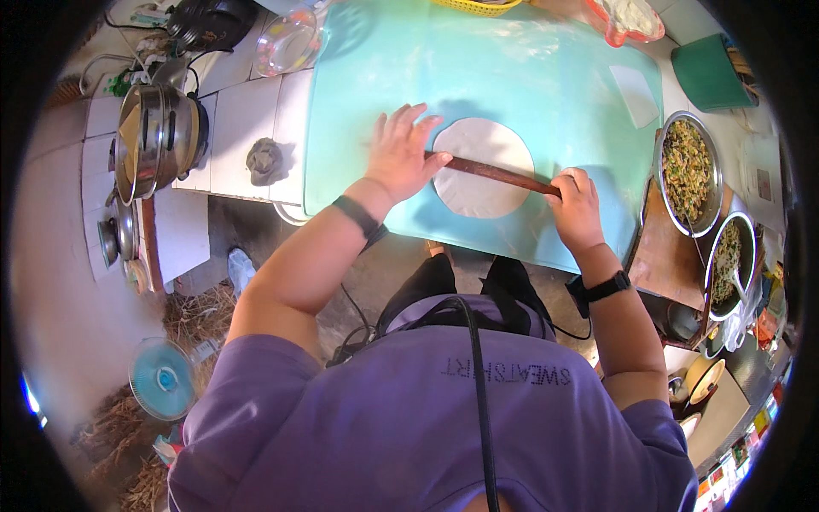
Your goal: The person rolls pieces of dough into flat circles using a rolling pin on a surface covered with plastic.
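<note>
A thin round sheet of dough (480, 198) lies on a pale green mat (397, 70) in front of me. Across it, at a slant, rests a dark wooden rolling pin (496, 171). My right hand (577, 208) grips the pin's right end, just beyond the dough's edge. At the other end, my left hand (404, 153) has its fingers spread and raised, with the thumb over the pin near its tip. That hand is beside the dough's left edge; whether its palm presses on the pin is hidden.
To the right stand a metal bowl of chopped filling (688, 173) and a second bowl of filling (726, 262) with a spoon. A white scraper (635, 96) lies on the mat. A red flour container (627, 19) and yellow basket (480, 6) are behind. Leftward are a greyish lump (264, 161) and steel pot (144, 144).
</note>
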`<action>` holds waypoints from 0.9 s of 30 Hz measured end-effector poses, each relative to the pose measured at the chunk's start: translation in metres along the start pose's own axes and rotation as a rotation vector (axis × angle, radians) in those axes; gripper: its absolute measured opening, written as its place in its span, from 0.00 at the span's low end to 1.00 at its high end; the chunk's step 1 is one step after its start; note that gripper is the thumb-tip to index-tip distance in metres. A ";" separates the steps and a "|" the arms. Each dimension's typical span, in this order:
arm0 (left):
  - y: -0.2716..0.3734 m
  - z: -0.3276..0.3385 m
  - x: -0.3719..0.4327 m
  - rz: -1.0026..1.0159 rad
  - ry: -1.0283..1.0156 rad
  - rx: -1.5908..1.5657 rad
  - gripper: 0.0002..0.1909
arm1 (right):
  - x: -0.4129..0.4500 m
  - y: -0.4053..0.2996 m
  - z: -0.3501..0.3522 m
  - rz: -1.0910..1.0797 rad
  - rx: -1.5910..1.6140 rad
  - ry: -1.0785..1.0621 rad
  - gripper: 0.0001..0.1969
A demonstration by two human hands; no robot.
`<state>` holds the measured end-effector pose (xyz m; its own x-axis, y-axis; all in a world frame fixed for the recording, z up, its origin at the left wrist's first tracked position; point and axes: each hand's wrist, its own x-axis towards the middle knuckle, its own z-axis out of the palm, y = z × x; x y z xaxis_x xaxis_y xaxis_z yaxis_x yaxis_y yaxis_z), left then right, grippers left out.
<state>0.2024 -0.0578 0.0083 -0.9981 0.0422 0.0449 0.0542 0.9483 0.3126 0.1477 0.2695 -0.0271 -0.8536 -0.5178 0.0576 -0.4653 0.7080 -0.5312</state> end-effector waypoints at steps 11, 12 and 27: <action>-0.027 0.029 0.108 -0.255 0.170 0.210 0.28 | 0.119 0.005 0.003 0.229 -0.370 -0.052 0.22; -0.026 0.031 0.106 -0.289 0.123 0.183 0.29 | 0.127 0.008 0.000 0.238 -0.358 -0.050 0.23; -0.036 0.013 0.083 -0.048 -0.158 0.235 0.38 | 0.109 0.017 0.000 0.134 -0.359 -0.080 0.33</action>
<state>0.1173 -0.0845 -0.0114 -0.9926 0.0260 -0.1189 0.0164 0.9966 0.0812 0.0474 0.2250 -0.0299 -0.8982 -0.4346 -0.0658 -0.4150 0.8878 -0.1988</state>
